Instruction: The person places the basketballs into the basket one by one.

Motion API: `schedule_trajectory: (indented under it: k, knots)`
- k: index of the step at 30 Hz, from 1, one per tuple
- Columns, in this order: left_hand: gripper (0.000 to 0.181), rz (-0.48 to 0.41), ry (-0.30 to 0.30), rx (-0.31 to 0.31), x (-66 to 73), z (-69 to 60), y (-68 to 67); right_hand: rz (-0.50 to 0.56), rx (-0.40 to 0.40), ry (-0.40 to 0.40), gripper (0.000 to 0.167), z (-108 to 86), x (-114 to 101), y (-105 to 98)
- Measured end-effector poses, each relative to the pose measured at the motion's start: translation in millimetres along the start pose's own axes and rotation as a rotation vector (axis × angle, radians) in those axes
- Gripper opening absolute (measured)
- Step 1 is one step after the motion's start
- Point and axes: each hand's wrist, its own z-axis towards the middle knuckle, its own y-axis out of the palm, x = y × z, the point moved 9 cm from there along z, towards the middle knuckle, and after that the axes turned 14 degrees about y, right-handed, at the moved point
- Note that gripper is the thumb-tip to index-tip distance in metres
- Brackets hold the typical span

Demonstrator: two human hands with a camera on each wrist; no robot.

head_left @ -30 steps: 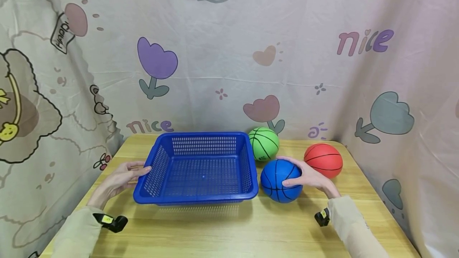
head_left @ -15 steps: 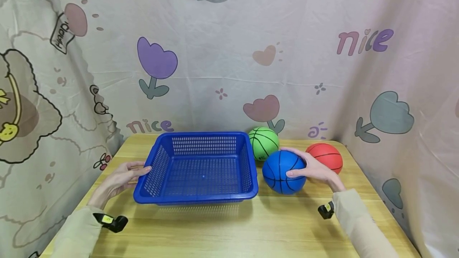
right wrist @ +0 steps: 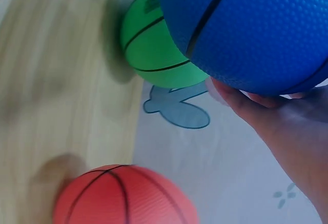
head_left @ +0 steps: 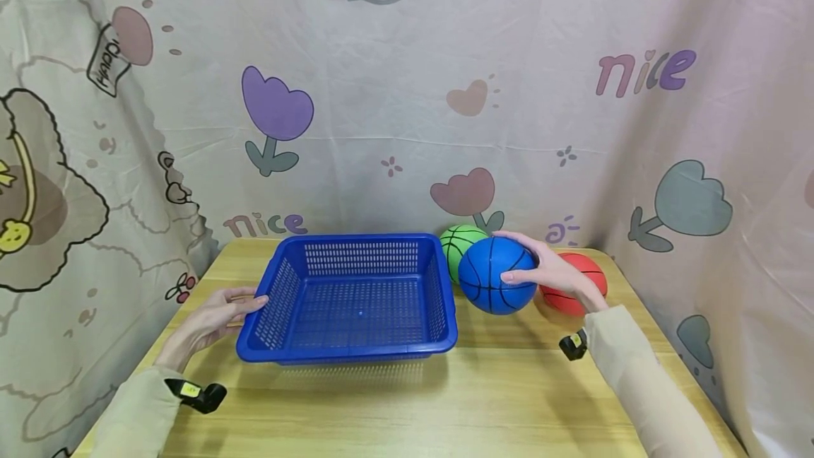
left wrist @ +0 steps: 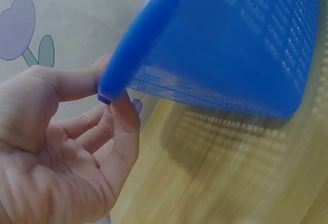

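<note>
A blue plastic basket (head_left: 360, 354) with slotted walls stands left of the balls. At its left side my left hand (head_left: 219, 318) pinches the rim; the left wrist view shows the thumb above and fingers below the basket's edge (left wrist: 134, 44). My right hand (head_left: 552, 271) grips a blue basketball (head_left: 492, 281) from its right side, thumb in front and fingers over the top. The ball is held above the table, beside the basket's right wall. Part of a green basketball (head_left: 453, 246) is hidden behind it. In the right wrist view the blue ball (right wrist: 246, 34) fills the upper right.
A red basketball (head_left: 581, 278) sits on the wooden table (head_left: 407, 415) at the right, behind my right wrist. The green ball (right wrist: 154, 44) lies near the table's back edge. A printed curtain (head_left: 375, 90) hangs behind and along both sides.
My right hand has raised the blue basketball off the table, and it now covers more of the green one. The left hand and the basket stay in place.
</note>
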Motion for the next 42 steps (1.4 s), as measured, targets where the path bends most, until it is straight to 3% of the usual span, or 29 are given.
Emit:
schedule_trajectory:
  k: [7,17,30,35,42]
  knots:
    - [0.083,-0.02,0.002,-0.002,0.5,0.7,1.5,-0.009,-0.015,-0.008,0.075,12.6,-23,1]
    - [0.082,-0.047,0.009,-0.011,0.7,1.4,1.2,-0.006,-0.009,-0.091,0.074,31.2,-62,14]
    - [0.081,-0.059,0.007,-0.015,1.7,0.9,1.6,0.074,-0.058,-0.123,0.071,74.0,-102,59]
    - [0.08,-0.066,0.011,-0.025,2.6,1.6,1.9,0.07,-0.041,-0.108,0.071,94.1,-111,74]
    - [0.078,-0.063,0.018,-0.028,3.8,1.5,1.3,0.128,-0.08,-0.07,0.069,120.3,-119,102]
